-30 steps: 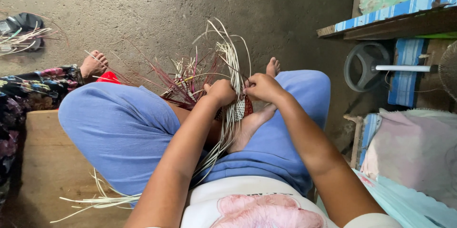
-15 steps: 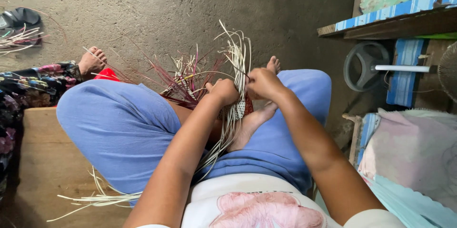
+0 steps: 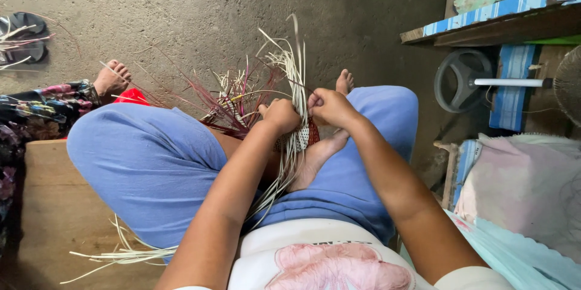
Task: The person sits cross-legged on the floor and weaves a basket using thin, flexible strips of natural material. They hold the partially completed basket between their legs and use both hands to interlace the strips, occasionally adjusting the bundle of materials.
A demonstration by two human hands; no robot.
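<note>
I sit cross-legged in blue trousers with a half-woven piece of cream and red strips [image 3: 302,137] in my lap. My left hand [image 3: 281,114] is closed on a bundle of pale strips [image 3: 289,69] that stand up from the weave. My right hand [image 3: 330,105] pinches strips right beside it, knuckles nearly touching. Loose red and cream strip ends [image 3: 233,99] fan out to the left of my hands. Long pale strips [image 3: 121,255] trail down past my left thigh onto the wooden bench. The weave itself is mostly hidden behind my hands.
Another person's foot [image 3: 112,78] and patterned sleeve [image 3: 42,111] lie at the left on the concrete floor. Sandals with loose strips [image 3: 21,39] sit far left. A fan base [image 3: 463,81] and a blue-edged bench [image 3: 502,17] stand at the right, cloth [image 3: 526,187] below.
My hands have stayed together on the strips, working them slightly; the pale bundle has shifted a little more upright. The view has tilted slightly.
</note>
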